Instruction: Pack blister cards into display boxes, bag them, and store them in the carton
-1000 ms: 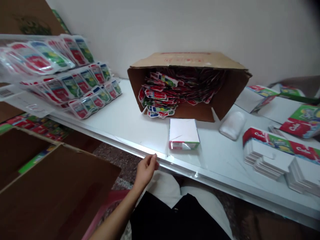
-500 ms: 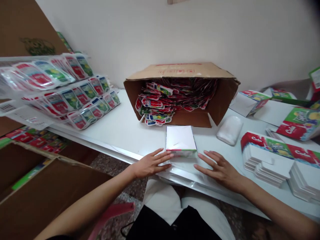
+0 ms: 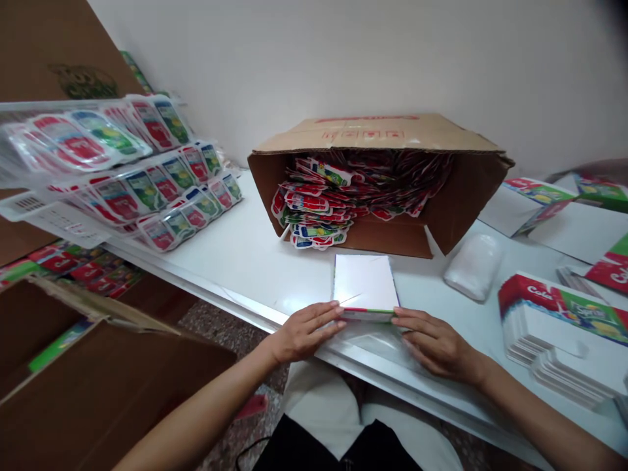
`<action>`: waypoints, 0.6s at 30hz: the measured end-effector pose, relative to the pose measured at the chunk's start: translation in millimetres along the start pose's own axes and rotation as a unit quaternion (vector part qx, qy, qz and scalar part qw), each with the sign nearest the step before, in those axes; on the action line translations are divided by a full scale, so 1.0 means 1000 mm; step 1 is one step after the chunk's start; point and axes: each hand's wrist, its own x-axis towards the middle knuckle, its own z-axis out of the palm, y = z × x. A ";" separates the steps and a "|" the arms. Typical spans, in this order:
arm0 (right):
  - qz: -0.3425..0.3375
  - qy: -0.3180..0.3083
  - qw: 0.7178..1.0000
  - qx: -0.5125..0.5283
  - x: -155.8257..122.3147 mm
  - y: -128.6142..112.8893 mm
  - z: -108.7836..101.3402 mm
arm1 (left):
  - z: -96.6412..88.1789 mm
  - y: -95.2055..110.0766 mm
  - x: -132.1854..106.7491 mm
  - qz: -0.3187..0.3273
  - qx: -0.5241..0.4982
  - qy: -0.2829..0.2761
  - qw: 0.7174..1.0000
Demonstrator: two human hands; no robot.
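A small stack of white cards with a green and red printed edge lies on the white table near its front edge. My left hand rests at the stack's near left corner, fingertips touching it, fingers stretched. My right hand sits at the near right corner, fingers extended against the edge. Both hands press on a clear plastic sheet lying in front of the stack. Neither hand grips anything.
A cardboard box lies on its side behind the stack, spilling red and green printed labels. Blister-packed sheets pile at the left. A white roll and printed card stacks lie right. An open brown carton stands lower left.
My right hand came into view and both hands moved forward to the near edge of the white stack. My view shifted slightly.
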 end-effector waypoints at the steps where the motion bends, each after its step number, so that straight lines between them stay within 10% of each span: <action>1: 0.013 0.016 1.000 0.017 0.002 -0.001 0.000 | 0.004 0.001 0.001 -0.018 -0.023 0.031 0.999; 7: 0.101 0.113 0.981 0.121 0.017 -0.005 0.000 | 0.028 0.019 0.013 -0.084 -0.045 0.238 0.967; 18: 0.316 0.200 0.887 0.272 0.005 -0.004 0.011 | 0.040 0.027 0.016 -0.184 -0.144 0.345 0.909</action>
